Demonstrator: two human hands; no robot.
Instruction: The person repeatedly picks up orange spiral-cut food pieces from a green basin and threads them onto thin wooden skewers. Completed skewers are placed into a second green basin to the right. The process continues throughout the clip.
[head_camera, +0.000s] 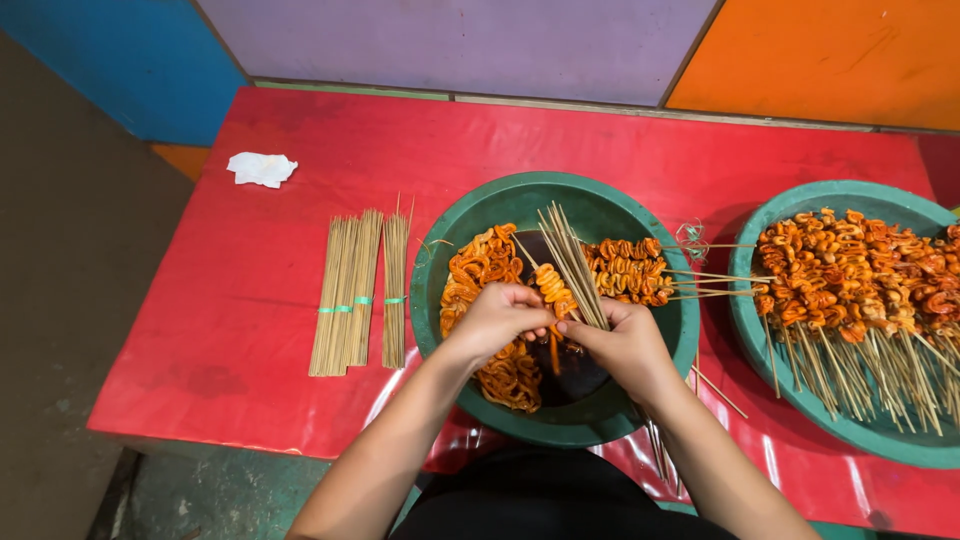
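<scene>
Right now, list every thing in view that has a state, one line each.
left hand: closed on a piece of orange meat over the bowl
right hand: gripping a bunch of bare skewers
green bowl: partly filled
second green bowl: piled with finished skewers
skewer bundles: banded, flat on the red table
white tissue: crumpled

A low worktop (300, 300) covered in glossy red plastic sheeting stands against a wall painted in bold angled panels: blue (130, 60) at left, pale purple (450, 40) in the centre, orange (830, 55) at right. A thin green strip runs along the base of the purple panel. A dull grey-brown floor (70, 300) stretches away at left, turning rough and stained below the worktop's front edge. Soft, even light catches the wrinkles in the red sheeting.
</scene>
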